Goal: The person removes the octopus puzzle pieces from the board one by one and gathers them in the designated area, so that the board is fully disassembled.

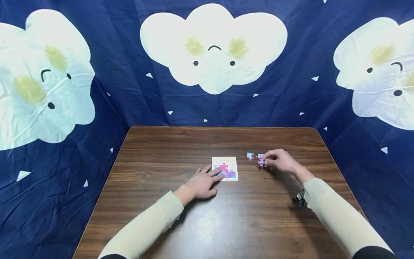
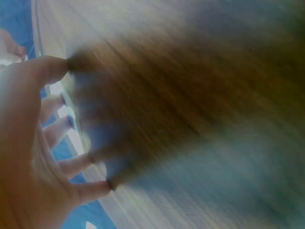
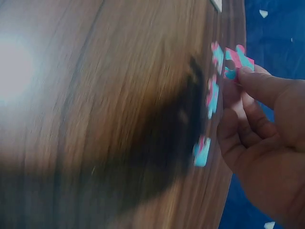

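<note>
A square jigsaw tray (image 1: 224,158) with a pale frame lies on the table, partly filled with pink and blue pieces. My left hand (image 1: 201,183) rests at its left side, fingers extended, some fingertips over the tray and the joined pieces (image 1: 230,175). In the left wrist view the left hand (image 2: 43,157) has its fingers spread. To the right of the tray, my right hand (image 1: 282,160) pinches a pink and blue puzzle piece (image 3: 244,59) between thumb and fingers. Just beyond it, three loose puzzle pieces (image 3: 202,152) lie in a row in the right wrist view.
The brown wood-grain table (image 1: 155,151) has a rounded far edge. Dark blue cloth (image 1: 181,104) with white clouds hangs behind it and at both sides. A dark wrist device (image 1: 299,198) sits at the right sleeve.
</note>
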`<state>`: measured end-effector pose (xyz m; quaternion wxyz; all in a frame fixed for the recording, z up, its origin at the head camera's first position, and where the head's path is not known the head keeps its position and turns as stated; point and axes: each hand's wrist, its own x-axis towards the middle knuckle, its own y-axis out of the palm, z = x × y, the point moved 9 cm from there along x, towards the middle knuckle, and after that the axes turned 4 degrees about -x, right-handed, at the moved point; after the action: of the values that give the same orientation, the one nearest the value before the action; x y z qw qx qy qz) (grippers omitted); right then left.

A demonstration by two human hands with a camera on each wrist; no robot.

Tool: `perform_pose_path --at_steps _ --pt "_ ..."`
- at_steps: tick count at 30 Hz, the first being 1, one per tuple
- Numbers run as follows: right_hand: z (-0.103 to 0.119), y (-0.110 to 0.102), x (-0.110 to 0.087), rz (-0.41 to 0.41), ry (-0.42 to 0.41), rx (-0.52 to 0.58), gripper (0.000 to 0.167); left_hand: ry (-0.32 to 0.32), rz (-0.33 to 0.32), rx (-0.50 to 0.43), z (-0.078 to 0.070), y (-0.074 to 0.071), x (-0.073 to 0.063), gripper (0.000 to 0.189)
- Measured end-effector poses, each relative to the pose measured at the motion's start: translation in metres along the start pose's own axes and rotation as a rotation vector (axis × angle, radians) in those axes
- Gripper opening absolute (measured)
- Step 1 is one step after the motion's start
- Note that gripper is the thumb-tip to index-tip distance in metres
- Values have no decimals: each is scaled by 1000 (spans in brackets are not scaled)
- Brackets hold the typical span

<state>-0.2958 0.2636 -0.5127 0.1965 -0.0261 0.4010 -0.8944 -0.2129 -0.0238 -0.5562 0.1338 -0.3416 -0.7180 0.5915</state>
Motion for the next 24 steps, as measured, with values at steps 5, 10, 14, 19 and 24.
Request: perform_pose_path --at_steps 5,10,14,19,24 --pt "-23 -14 -14 -48 87 -5 14 -4 2 -14 1 1 -1 64" --pt "-45 -23 -26 -81 156 -79 10 -3 4 -11 1 0 -1 64" --pt "-57 -22 -34 -65 197 -92 12 3 5 -5 0 -1 -1 65" --pt "-63 -19 -38 -69 227 -115 16 4 2 -7 0 0 -2 65" --pt "-64 -19 -36 -113 238 -180 15 11 -13 0 0 0 -1 65"
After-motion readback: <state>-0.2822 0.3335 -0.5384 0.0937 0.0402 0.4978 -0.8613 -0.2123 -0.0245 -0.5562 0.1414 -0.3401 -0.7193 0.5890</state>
